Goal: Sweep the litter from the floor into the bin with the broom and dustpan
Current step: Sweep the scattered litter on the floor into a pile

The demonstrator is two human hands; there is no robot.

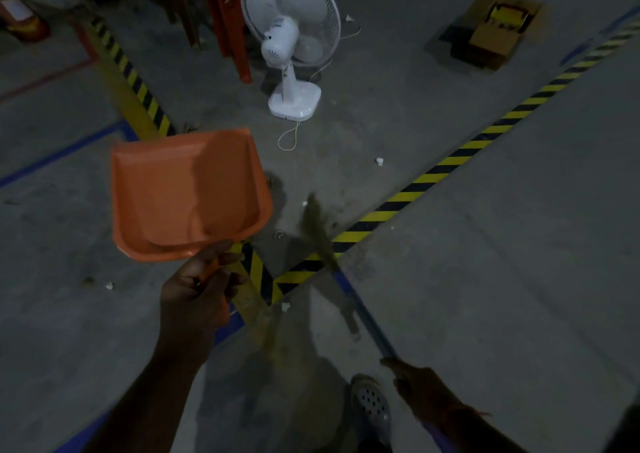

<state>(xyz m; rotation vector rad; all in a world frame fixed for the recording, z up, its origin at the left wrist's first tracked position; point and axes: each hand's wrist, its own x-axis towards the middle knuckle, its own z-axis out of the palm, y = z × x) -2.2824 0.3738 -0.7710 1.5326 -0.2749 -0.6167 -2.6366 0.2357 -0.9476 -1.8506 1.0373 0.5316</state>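
Observation:
My left hand (197, 297) grips the handle of an orange dustpan (187, 193), held up above the floor with its pan facing me. My right hand (415, 387) grips the blue handle of a broom (363, 310). Its brown bristle head (317, 226) is blurred and touches the floor by the striped tape. Small white scraps of litter lie on the concrete: one (380, 161) beyond the tape, one (285, 306) near my feet, one (109, 285) at the left. No bin is in view.
A white pedestal fan (291, 47) with a loose cord stands ahead. Red chair legs (232, 27) are behind it. An open cardboard box (491, 30) sits far right. Yellow-black tape (450, 162) crosses the floor. My shoe (370, 404) is at the bottom.

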